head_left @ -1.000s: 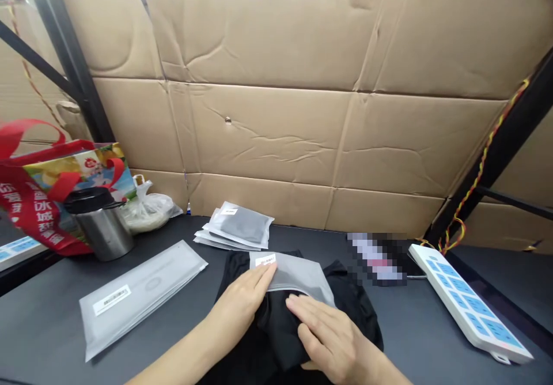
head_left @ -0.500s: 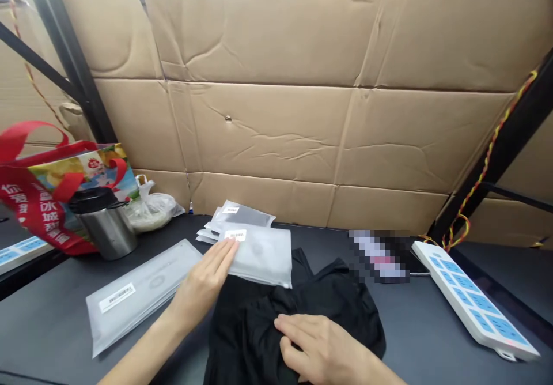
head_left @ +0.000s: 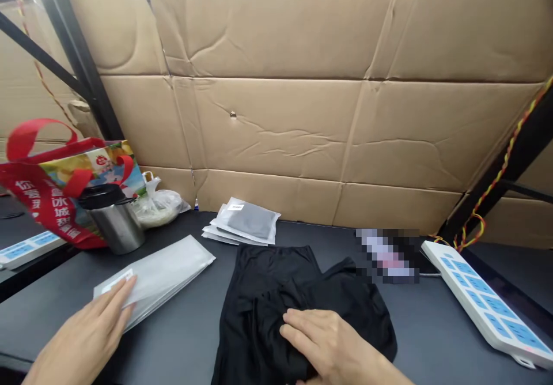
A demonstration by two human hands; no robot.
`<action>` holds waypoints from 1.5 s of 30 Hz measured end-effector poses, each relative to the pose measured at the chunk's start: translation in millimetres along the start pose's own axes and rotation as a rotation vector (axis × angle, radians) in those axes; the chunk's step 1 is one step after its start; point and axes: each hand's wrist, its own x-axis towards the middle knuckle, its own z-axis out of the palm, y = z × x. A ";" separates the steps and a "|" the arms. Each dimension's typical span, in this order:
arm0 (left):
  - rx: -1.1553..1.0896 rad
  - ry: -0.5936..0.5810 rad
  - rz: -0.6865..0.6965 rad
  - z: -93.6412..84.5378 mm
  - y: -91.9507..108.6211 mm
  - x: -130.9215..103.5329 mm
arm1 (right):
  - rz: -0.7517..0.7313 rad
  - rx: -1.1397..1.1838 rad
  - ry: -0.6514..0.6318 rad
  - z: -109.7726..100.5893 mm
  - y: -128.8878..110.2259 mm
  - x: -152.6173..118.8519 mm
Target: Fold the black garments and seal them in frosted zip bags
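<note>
A stack of long frosted white bags (head_left: pixel 173 267) lies on the dark table at left. My left hand (head_left: pixel 88 330) rests over the stack's near left end, fingers stretched out on the label, thumb side partly hidden. Black folded cloth (head_left: pixel 268 293) is spread in the middle, its waistband edge toward the back. On the cloth's bunched part lies my right hand (head_left: pixel 326 339), fingers extended and flat, some curled out of sight. Behind the cloth sits a small pile of frosted packets (head_left: pixel 248 221), the top one showing dark contents and a label.
At left stand a red shopping bag (head_left: pixel 52 200), a steel cup (head_left: pixel 116 226) and a tied plastic bag (head_left: pixel 158 206). A white power strip (head_left: pixel 488 304) and a blurred-out phone-like item (head_left: pixel 389 255) lie at right. Cardboard (head_left: pixel 276 125) walls the back.
My left hand has moved left and nearer, from the small packets to the long bags. The packet it touched is now on the back pile. My right hand stays on the cloth.
</note>
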 end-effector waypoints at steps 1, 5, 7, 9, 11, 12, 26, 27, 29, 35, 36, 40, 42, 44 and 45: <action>0.041 -0.069 0.052 2.2 -3.2 -5.1 | 0.011 0.016 0.008 -0.4 -0.9 0.5; 0.176 -0.155 0.056 0.2 18.2 21.3 | 0.104 0.111 0.006 -4.7 -5.3 4.8; 0.050 -0.045 -0.036 -2.3 52.9 55.2 | 0.206 0.181 0.067 -7.1 -6.9 7.9; -0.178 -0.115 -0.049 -2.7 97.2 90.3 | 0.369 0.246 0.189 -9.1 -6.3 9.9; -0.387 -0.298 -0.041 0.4 139.5 117.5 | 0.586 0.275 0.330 -11.6 -2.1 8.1; -0.460 -0.388 -0.041 3.1 156.5 126.8 | 0.689 0.279 0.388 -13.1 1.4 5.1; -0.770 -0.639 -0.090 18.3 172.4 148.7 | 0.915 0.045 0.260 -37.4 42.8 -25.8; -0.812 -0.623 -0.115 18.3 167.7 151.5 | 0.924 0.049 0.244 -39.1 44.8 -26.9; -0.906 -0.598 -0.167 22.4 157.4 155.2 | 0.934 0.052 0.178 -44.2 47.4 -30.5; -0.999 -0.678 -0.293 45.2 145.4 150.1 | 0.835 -0.131 0.106 -52.9 27.5 -12.5; -0.994 -0.672 -0.294 46.3 145.8 149.5 | 0.799 -0.129 0.071 -50.3 21.1 -4.7; -0.992 -0.573 -0.306 41.4 142.6 151.1 | 0.711 -0.085 -0.064 -36.2 6.1 15.0; -0.978 -0.523 -0.313 37.8 137.3 150.8 | 0.800 -0.056 -0.004 -36.6 10.3 9.1; -0.940 -0.506 -0.312 36.5 131.5 147.3 | 0.971 -0.081 0.072 -45.4 21.1 -7.3; -0.908 -0.508 -0.306 36.9 129.0 144.3 | 1.058 -0.123 0.085 -51.9 27.8 -17.7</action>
